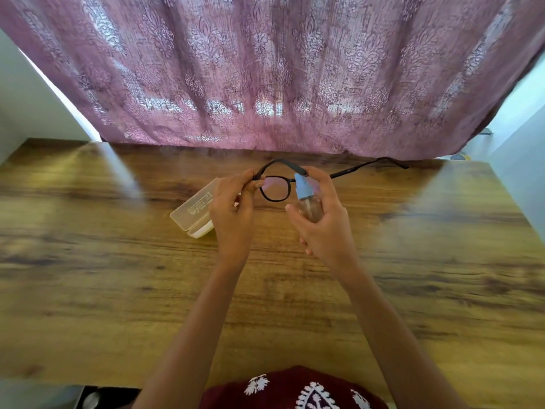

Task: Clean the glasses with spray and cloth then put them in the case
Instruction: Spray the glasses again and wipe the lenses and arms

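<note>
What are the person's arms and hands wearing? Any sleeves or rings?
Both arms are bare as far down as the picture shows, with no sleeves, watch or bracelets. The left hand and right hand wear no gloves, and no rings show, though the picture is a little blurry. At the bottom edge you can see dark maroon clothing with white flower-like patterns.

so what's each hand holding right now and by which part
The left hand pinches the glasses at the frame's left corner, by the hinge. The right hand wraps the spray bottle around its clear body, below the blue nozzle.
</note>
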`<state>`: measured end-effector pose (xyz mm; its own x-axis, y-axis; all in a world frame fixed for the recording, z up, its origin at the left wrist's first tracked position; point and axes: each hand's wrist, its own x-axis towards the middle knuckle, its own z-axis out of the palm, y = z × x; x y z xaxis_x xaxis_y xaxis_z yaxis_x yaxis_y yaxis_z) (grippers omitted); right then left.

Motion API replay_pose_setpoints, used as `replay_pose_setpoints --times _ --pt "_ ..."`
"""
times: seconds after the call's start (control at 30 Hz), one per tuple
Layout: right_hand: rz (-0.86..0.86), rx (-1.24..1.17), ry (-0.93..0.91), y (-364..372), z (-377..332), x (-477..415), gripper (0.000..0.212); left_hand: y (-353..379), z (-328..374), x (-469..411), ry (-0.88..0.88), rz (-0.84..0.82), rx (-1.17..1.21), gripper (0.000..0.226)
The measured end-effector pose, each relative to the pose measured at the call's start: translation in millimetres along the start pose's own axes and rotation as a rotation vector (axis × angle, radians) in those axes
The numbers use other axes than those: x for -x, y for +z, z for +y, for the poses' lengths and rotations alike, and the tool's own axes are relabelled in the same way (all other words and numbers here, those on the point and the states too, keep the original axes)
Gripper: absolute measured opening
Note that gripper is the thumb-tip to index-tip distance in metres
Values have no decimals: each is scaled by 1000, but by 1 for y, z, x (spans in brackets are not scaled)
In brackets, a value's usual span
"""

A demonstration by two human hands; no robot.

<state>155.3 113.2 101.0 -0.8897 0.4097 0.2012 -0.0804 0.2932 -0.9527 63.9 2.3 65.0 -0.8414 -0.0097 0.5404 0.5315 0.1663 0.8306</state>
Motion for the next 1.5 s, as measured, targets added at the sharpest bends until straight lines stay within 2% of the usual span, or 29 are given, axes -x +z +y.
replay_pose_setpoints --times 0.13,0.3,0.53,0.73,0.9,1.13,1.4,1.5 --pt "57 328 -208 5 -2 -5 49 -1 6 0 28 18 11 18" --pt "76 492 -268 7 -3 -8 60 -2 6 0 42 8 24 18" --pt "120 521 -276 6 -8 -6 62 -1 3 0 41 3 49 20" --pt "22 554 -269 8 -10 -5 65 -1 -1 1 19 -2 45 22" --pt "76 585 -260 13 -9 0 65 -3 1 1 40 -4 26 21" --pt "153 571 -234 -8 -6 -5 52 -3 -2 0 -2 14 44 31" --pt "193 675 -155 -26 9 -10 56 -2 -5 0 -12 0 69 28" --pt "156 690 -158 -25 7 -11 59 -2 -4 0 0 -2 64 27"
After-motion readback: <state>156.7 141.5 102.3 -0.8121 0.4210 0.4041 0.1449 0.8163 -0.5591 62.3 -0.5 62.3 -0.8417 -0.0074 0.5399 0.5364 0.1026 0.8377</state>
